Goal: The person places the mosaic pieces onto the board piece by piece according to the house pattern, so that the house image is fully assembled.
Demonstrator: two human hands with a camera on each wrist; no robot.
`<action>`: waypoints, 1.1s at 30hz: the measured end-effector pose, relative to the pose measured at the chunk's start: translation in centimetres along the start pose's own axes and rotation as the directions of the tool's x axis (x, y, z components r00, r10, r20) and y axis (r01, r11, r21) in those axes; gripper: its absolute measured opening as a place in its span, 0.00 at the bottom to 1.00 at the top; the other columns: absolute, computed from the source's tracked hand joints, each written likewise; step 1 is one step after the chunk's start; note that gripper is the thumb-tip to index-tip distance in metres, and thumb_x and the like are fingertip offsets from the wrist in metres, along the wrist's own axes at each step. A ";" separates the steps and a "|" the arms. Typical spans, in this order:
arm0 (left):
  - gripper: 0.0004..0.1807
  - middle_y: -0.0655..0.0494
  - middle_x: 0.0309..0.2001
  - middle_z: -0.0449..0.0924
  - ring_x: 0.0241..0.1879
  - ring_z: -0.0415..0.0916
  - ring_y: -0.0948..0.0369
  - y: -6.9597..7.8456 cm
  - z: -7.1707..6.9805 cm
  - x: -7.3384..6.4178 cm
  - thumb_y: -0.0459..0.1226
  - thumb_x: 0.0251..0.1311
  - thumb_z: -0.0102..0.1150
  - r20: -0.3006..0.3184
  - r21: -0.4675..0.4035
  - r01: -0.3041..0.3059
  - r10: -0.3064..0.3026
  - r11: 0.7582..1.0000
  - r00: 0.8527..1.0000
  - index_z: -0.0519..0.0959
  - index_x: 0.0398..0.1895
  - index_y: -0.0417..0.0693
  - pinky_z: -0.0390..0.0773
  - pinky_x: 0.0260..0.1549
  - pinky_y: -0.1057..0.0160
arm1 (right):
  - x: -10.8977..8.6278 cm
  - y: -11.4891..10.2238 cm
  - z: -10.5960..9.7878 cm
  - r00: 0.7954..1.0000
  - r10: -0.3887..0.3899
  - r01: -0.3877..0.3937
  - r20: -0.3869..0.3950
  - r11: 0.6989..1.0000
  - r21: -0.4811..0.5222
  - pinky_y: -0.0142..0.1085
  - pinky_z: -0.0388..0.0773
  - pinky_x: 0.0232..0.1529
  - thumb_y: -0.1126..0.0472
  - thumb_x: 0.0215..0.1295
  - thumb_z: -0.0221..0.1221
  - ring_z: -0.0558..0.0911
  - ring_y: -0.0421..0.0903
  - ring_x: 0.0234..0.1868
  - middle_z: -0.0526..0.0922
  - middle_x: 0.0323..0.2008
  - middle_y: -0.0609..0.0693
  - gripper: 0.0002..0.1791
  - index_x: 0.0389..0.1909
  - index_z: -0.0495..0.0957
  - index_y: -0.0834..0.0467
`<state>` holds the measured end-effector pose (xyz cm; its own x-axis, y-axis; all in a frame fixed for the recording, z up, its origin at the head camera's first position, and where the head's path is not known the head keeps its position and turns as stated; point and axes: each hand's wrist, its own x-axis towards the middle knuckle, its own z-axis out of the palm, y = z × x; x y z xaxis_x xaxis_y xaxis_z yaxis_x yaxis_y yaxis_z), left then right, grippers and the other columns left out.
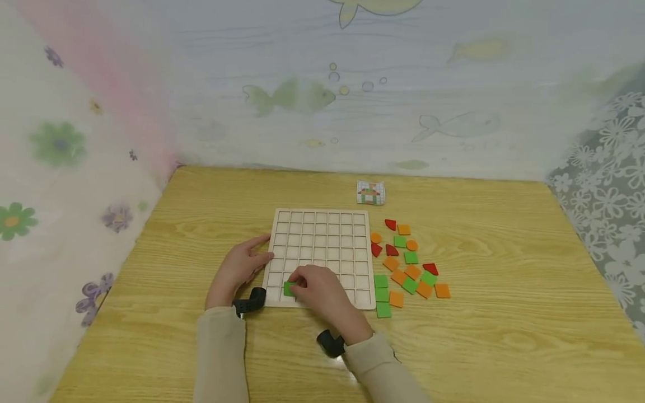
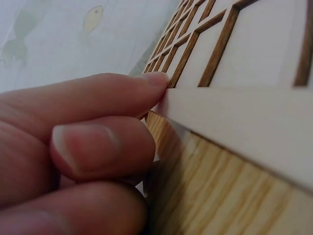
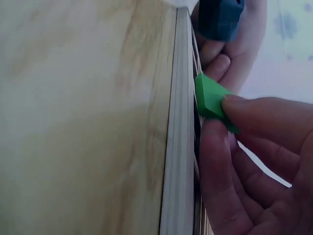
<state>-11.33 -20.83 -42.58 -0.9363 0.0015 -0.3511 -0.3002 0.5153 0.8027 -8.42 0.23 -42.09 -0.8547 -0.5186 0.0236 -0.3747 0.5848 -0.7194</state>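
A pale wooden grid board (image 1: 322,230) lies on the table. My right hand (image 1: 322,291) is over its front row, pinching a green square tile (image 1: 289,289) between thumb and fingers. In the right wrist view this green tile (image 3: 212,98) is tilted at the board's front edge (image 3: 180,127). My left hand (image 1: 238,268) is at the board's left side, with its fingertips touching the edge. The left wrist view shows one fairly straight finger (image 2: 107,95) against the board's rim (image 2: 234,117).
Loose green, orange and red pieces (image 1: 410,272) lie right of the board, some against its edge. A small picture card (image 1: 370,192) with a coloured grid pattern sits behind it. Painted walls (image 1: 322,129) border the wooden table (image 1: 504,313) at the back and left.
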 end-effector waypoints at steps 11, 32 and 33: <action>0.29 0.60 0.11 0.62 0.07 0.53 0.65 0.2 -0.1 0.1 0.46 0.55 0.57 -0.005 0.001 0.007 -0.007 1.000 1.000 0.64 0.62 0.63 0.57 0.06 0.67 | -0.3 -0.9 0.9 0.997 -0.036 0.023 -0.073 0.986 -0.163 0.24 0.67 0.25 0.56 0.56 0.60 0.69 0.33 0.24 0.71 0.26 0.39 0.05 0.31 0.82 0.50; 0.28 0.58 0.12 0.63 0.07 0.56 0.63 0.3 -0.1 -0.2 0.46 0.56 0.57 -0.016 0.013 0.033 -0.033 0.999 0.999 0.65 0.61 0.64 0.60 0.07 0.66 | 0.0 0.7 -1.7 0.998 -0.014 0.015 0.054 1.000 -0.020 0.29 0.69 0.33 0.48 0.62 0.53 0.71 0.33 0.30 0.74 0.29 0.35 0.12 0.40 0.80 0.47; 0.28 0.58 0.12 0.63 0.07 0.56 0.63 0.4 -0.1 -0.1 0.45 0.56 0.57 -0.019 0.007 0.032 -0.032 0.999 0.999 0.65 0.61 0.64 0.61 0.07 0.65 | 0.0 0.9 -2.1 0.999 -0.010 0.011 0.050 1.000 -0.022 0.30 0.69 0.34 0.48 0.62 0.52 0.71 0.34 0.30 0.74 0.29 0.35 0.12 0.40 0.80 0.47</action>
<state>-11.35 -20.70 -42.21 -0.9297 -0.0314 -0.3669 -0.3285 0.5213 0.7876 -9.51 2.09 -41.31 -0.8317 -0.5553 -0.0039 -0.3924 0.5926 -0.7034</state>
